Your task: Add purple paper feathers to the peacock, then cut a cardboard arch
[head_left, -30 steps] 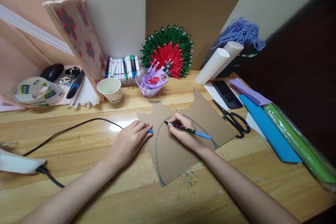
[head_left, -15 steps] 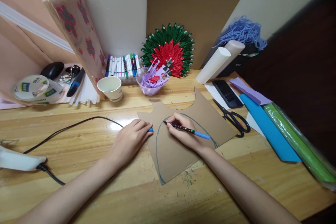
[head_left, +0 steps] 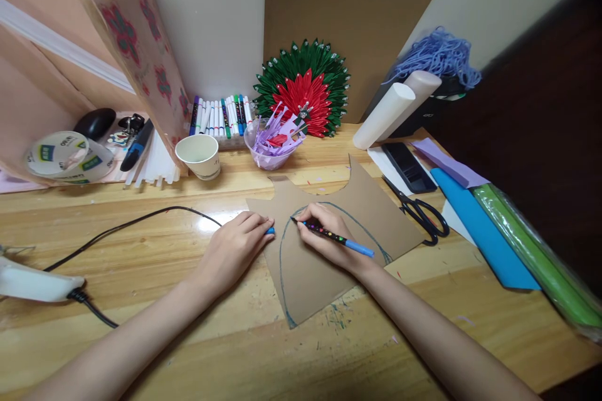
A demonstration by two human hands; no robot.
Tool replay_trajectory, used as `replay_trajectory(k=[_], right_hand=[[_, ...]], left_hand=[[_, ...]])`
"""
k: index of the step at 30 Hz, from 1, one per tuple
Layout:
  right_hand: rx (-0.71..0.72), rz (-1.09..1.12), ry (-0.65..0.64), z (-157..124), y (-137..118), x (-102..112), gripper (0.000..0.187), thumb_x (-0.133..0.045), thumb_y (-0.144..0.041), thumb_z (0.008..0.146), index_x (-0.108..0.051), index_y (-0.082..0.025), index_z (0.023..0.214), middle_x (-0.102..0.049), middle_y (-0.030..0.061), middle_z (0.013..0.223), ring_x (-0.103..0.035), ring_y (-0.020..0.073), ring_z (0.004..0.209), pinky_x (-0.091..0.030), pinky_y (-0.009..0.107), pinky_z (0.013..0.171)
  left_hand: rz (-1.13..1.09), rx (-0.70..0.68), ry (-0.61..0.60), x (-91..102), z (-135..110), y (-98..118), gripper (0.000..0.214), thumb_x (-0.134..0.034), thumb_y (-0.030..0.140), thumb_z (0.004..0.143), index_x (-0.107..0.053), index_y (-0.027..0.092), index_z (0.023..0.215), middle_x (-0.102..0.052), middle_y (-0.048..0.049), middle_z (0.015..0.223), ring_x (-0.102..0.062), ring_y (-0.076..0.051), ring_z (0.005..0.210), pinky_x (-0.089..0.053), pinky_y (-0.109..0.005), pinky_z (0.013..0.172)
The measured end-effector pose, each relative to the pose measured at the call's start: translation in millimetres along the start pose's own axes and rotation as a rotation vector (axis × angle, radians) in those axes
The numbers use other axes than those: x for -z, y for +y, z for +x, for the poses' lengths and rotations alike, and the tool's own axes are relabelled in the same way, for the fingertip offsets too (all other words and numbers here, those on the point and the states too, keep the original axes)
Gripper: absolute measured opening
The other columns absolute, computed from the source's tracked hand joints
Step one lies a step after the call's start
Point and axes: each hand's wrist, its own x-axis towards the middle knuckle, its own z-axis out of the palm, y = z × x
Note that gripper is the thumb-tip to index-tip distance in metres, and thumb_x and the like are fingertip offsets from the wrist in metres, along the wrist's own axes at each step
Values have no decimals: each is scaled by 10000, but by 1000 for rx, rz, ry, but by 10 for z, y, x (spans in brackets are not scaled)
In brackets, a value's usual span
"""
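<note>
The person's right hand (head_left: 329,235) is pinched around a black pen (head_left: 333,237) with coloured dots and a blue tail end. It's a normal writing grip: thumb and first fingers close to the tip, the rest of the barrel lying back over the hand. The tip sits on the cardboard (head_left: 320,276), right at the top of a blue arch line (head_left: 281,260) drawn on it. Holding the pen that low probably helps steer it along the curve.

The left hand (head_left: 237,244) rests at the cardboard's left edge. Its fingers are curled in around a small blue cap (head_left: 269,231), probably the pen's own, and only the end pokes out past the fingertips onto the cardboard. My guess is the hand is parked there to pin the sheet so it doesn't slide on the shiny wood, and the cap is kept in the fist so it doesn't roll off.

Other stuff around the cardboard:
- scissors (head_left: 421,213) just off its right edge
- a paper cup (head_left: 200,155) and a bowl of purple scraps (head_left: 273,147) beyond its far edge
- a glue gun (head_left: 32,285) well off to its left, with the cord trailing back toward the cardboard
</note>
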Motion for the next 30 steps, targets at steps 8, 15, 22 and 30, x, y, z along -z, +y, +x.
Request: replay_trajectory(k=[8, 15, 22, 30], right_hand=[[24, 52, -86, 0, 16, 5, 71, -532, -124, 784, -528, -195, 785, -597, 14, 809, -554, 152, 777, -403, 266, 705], [63, 68, -114, -4, 21, 3, 75, -536, -122, 787, -519, -194, 773, -583, 9, 800, -538, 143, 769, -397, 254, 698], [70, 113, -184, -17, 27, -2, 75, -543, -127, 793, -518, -194, 772, -569, -8, 788, -531, 127, 756, -392, 237, 684], [110, 123, -230, -19, 1, 5, 85, -545, -109, 769, -541, -194, 775, -557, -6, 776, -521, 131, 739, -396, 248, 683]], left_hand=[[20, 1, 4, 11, 1, 11, 247, -478, 263, 908, -609, 125, 1064, -660, -89, 926, -583, -210, 883, -515, -352, 732], [17, -4, 7, 13, 8, 15, 239, -477, 259, 909, -605, 138, 1070, -661, -85, 928, -582, -206, 886, -513, -350, 731], [38, -11, 5, 3, -4, 8, 249, -471, 268, 912, -600, 123, 1067, -658, -87, 925, -576, -209, 872, -509, -348, 719], [27, -9, 5, 5, 3, 18, 248, -466, 264, 913, -600, 125, 1068, -655, -87, 920, -575, -209, 877, -511, -352, 727]])
